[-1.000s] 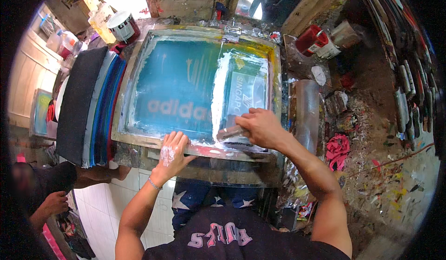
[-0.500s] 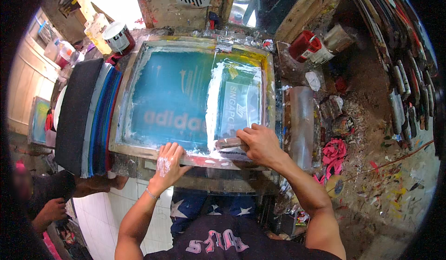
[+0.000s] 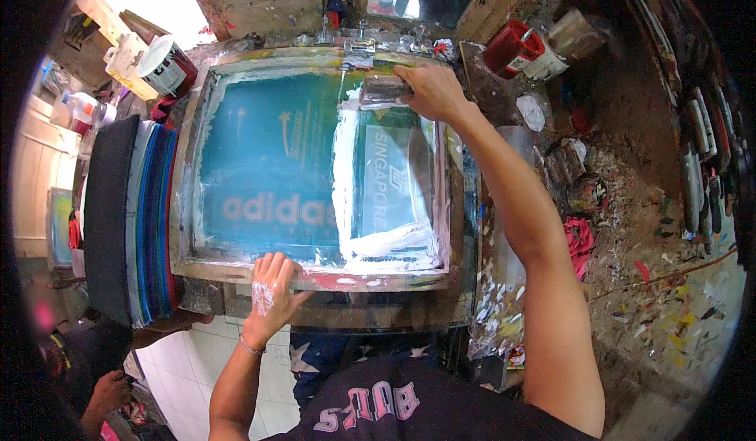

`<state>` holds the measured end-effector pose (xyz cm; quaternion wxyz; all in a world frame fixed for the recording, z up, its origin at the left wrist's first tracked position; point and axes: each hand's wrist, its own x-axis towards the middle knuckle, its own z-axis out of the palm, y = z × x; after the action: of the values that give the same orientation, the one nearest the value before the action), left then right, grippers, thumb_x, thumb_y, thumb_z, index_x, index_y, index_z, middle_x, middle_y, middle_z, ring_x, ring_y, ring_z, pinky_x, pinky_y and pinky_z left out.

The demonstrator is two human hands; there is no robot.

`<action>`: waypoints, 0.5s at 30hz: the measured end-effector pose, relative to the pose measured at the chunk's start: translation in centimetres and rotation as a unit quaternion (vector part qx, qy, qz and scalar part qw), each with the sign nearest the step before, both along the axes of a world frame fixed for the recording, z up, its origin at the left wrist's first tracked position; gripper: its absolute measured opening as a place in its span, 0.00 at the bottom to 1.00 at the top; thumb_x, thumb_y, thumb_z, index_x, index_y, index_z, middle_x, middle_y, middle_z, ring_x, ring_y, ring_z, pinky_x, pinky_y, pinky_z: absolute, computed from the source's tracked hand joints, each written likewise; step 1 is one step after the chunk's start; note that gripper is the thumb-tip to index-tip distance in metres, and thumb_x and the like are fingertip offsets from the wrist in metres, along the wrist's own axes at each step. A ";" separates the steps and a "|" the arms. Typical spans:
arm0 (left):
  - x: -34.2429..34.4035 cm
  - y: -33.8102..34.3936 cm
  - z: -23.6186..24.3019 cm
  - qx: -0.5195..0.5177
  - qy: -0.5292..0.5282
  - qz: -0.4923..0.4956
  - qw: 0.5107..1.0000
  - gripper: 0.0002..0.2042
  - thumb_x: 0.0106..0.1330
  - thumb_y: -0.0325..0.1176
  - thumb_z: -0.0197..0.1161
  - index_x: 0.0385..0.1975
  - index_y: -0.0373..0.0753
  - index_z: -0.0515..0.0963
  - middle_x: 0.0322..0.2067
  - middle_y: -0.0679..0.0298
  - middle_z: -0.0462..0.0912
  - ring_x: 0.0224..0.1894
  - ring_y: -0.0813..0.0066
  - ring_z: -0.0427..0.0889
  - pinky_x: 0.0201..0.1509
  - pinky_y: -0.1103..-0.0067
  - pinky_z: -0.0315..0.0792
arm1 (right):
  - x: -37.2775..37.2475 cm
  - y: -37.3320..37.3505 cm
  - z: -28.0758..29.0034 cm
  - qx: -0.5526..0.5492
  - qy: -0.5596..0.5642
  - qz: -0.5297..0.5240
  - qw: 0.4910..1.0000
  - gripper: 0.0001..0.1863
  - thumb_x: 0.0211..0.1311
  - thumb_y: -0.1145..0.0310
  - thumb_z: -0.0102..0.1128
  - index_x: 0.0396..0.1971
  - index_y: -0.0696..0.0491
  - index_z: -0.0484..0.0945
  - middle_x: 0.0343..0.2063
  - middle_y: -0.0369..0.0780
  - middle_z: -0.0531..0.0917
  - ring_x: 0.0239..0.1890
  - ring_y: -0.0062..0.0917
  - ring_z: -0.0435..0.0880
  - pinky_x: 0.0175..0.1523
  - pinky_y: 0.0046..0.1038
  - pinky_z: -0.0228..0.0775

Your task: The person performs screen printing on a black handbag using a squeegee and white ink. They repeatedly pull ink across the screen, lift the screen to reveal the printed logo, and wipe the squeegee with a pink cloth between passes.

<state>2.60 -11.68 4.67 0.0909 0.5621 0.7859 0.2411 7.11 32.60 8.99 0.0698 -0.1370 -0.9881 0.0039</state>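
Around the work in the head view, a layered stack of dark and blue cloth-like pieces (image 3: 114,220) close at left, a white-and-red tub (image 3: 167,67) beyond it, a red tub (image 3: 508,46) and crumpled pink cloth (image 3: 579,246) at right, with right forearm (image 3: 524,197) crossing over the far right corner. In the middle, lying flat, a rectangular wooden-framed screen (image 3: 183,173), paint-spotted and rough, with smooth teal mesh (image 3: 252,157) and thick white ink (image 3: 394,242) smeared on its right portion. Left hand (image 3: 272,295) half open, fingers laid on the near rim, thumb apart, and right hand (image 3: 433,93) closed around a blocky squeegee (image 3: 383,90) near the far edge.
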 end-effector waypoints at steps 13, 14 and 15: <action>0.3 -0.2 -1.1 0.029 0.019 -0.001 0.999 0.26 0.38 0.30 0.81 0.35 0.38 0.72 0.35 0.57 0.72 0.41 0.55 0.72 0.45 0.65 0.64 | 11.6 -17.5 -0.4 -0.063 0.034 -0.169 0.983 0.08 0.54 0.70 0.60 0.35 0.51 0.76 0.22 0.48 0.82 0.28 0.50 0.83 0.30 0.51 0.71; 0.4 -0.3 -1.1 0.032 0.021 0.003 0.999 0.26 0.38 0.30 0.81 0.35 0.38 0.72 0.35 0.57 0.72 0.41 0.54 0.72 0.46 0.65 0.64 | 12.3 -18.8 -0.4 -0.079 0.015 -0.165 0.983 0.08 0.54 0.71 0.60 0.35 0.51 0.76 0.23 0.48 0.82 0.29 0.50 0.83 0.31 0.51 0.71; 0.3 -0.2 -1.1 0.035 0.019 0.001 0.999 0.25 0.39 0.31 0.81 0.35 0.38 0.72 0.35 0.57 0.72 0.42 0.54 0.72 0.46 0.64 0.65 | 12.9 -19.8 -0.2 -0.087 0.006 -0.164 0.983 0.08 0.54 0.71 0.60 0.35 0.51 0.76 0.24 0.48 0.83 0.29 0.50 0.83 0.32 0.51 0.71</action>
<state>2.94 -11.86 3.57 0.0560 0.5682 0.7795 0.2576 20.01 12.77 8.80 0.0637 -0.3025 -0.9477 0.0791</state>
